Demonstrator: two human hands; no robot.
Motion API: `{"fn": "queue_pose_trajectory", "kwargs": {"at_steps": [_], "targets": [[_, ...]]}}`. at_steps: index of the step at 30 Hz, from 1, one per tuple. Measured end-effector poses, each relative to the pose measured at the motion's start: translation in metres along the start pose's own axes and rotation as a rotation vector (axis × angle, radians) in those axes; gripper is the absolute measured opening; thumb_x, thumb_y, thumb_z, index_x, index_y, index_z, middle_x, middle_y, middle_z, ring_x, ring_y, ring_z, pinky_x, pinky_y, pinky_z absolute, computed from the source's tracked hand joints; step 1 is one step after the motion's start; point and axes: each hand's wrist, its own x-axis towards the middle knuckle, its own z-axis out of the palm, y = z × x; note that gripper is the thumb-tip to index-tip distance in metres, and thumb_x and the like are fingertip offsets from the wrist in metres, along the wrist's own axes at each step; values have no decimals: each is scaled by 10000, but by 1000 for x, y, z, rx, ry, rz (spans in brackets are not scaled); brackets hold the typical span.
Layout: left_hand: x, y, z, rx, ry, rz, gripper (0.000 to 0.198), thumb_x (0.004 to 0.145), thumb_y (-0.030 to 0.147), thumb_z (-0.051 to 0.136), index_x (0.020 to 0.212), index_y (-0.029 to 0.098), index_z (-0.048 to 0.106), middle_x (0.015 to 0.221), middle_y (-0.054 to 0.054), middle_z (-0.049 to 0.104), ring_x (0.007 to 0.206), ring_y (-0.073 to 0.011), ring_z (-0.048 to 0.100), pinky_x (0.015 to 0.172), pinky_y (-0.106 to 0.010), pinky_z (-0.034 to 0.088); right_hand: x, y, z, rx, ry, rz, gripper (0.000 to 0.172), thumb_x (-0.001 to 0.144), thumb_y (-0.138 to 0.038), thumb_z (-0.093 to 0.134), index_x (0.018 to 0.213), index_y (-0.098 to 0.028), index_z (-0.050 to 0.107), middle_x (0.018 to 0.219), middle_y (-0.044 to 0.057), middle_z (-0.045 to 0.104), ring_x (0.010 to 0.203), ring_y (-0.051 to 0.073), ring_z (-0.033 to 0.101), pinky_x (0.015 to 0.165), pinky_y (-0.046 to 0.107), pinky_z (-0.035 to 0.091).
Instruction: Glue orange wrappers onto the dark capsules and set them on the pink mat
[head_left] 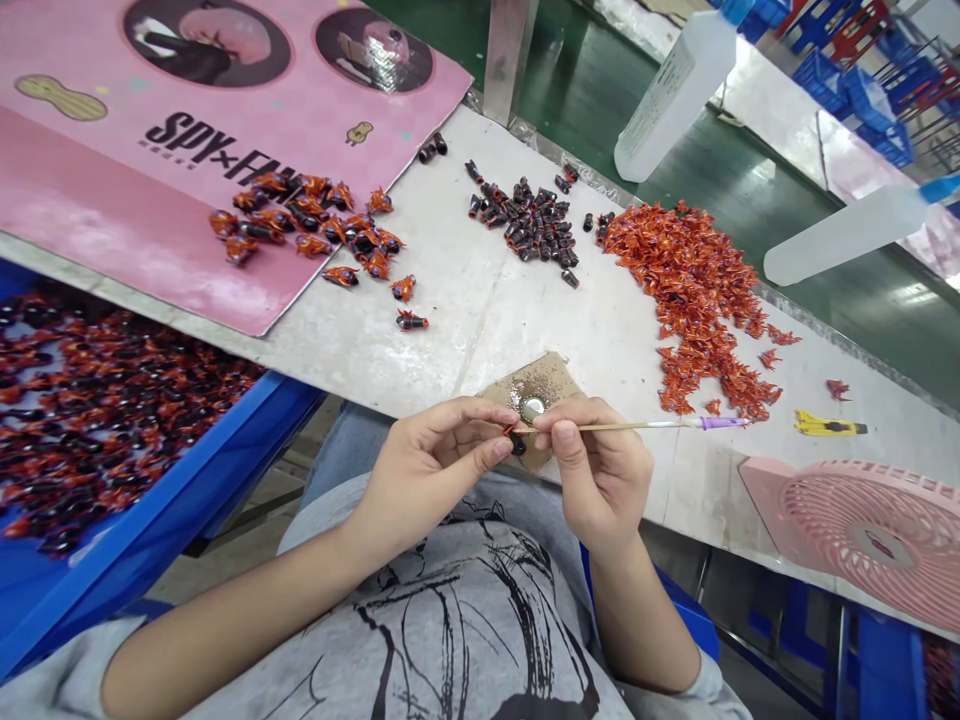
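Note:
Between thumb and fingertips, my left hand [427,465] pinches a small black and orange plastic piece [517,440]. My right hand [596,465] holds a thin wooden stick [637,427] with a purple end pointing right; its other tip meets the piece. Just behind my fingers lies a speckled cardboard square [559,372] with a small round shiny spot [533,406] on it. Past it are a cluster of loose black pieces [536,225] and a large heap of orange pieces [694,290]. Joined orange and black pieces [322,222] lie to the left, partly on a pink printed board [225,270].
At lower left stands a blue bin [187,490] full of black and orange pieces. A pink fan [877,540] and a yellow cutter [829,425] are on the right. Two white bottles [675,100] stand at the far side, beside a green belt [577,75].

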Motion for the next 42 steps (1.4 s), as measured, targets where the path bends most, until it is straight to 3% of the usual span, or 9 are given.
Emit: {"fn": "queue_pose_trajectory", "kwargs": {"at_steps": [5,15,21,26,30,33,35,39,42], "targets": [[-1,1,1,-19,-4,23,141,729,214,833,845,197,754,858,-23,801,777,-152,756,742,-226,623,0,0,-2,40,-37,-26,188,1003,-207,482,938,-200,659,784,20,647,705,136,614,622,269,488],[-2,2,3,8,-5,21,178,709,253,852,842,190,751,870,-46,805,797,-191,765,760,-282,643,-3,1,-3,4,-47,-64,195,1009,-223,469,944,-210,653,802,32,648,719,148,609,636,293,497],[-4,5,4,3,-21,12,160,721,246,843,853,195,769,874,-52,810,831,-205,767,795,-306,640,-3,-1,-9,8,177,-96,222,1005,-318,506,911,-219,682,727,38,658,666,163,628,537,290,475],[-4,5,3,7,-18,27,124,716,208,839,826,215,782,866,-40,810,826,-184,760,785,-263,626,-1,7,-48,-46,410,-183,200,992,-368,535,950,-225,669,788,41,744,478,126,589,409,256,394],[-2,3,3,21,-16,47,111,717,239,845,809,229,783,866,-43,808,839,-185,758,804,-255,621,-6,23,-100,-340,507,-177,265,1014,-411,465,885,-211,580,776,34,738,465,123,609,423,239,376],[3,1,7,39,-13,60,122,707,274,854,795,231,781,875,-53,803,852,-207,758,802,-280,629,-16,36,-133,-554,439,-78,266,1037,-349,395,911,-202,577,748,30,723,511,131,648,457,239,408],[7,1,11,63,-16,56,136,703,306,855,790,231,782,878,-58,801,852,-216,759,783,-282,633,-21,43,-144,-677,339,-16,240,1009,-339,447,927,-200,625,773,46,731,625,170,697,541,281,493],[17,4,26,75,-38,40,173,702,359,852,784,223,784,861,-65,801,826,-214,760,765,-265,634,-22,56,-148,-825,172,31,153,891,-344,633,956,-217,689,902,87,748,856,251,709,768,403,574],[23,8,40,45,-55,39,174,680,337,867,768,212,784,822,-73,800,796,-216,761,746,-262,635,-15,64,-147,-865,71,30,127,901,-314,624,934,-222,704,921,90,744,867,243,701,796,403,579]]}}
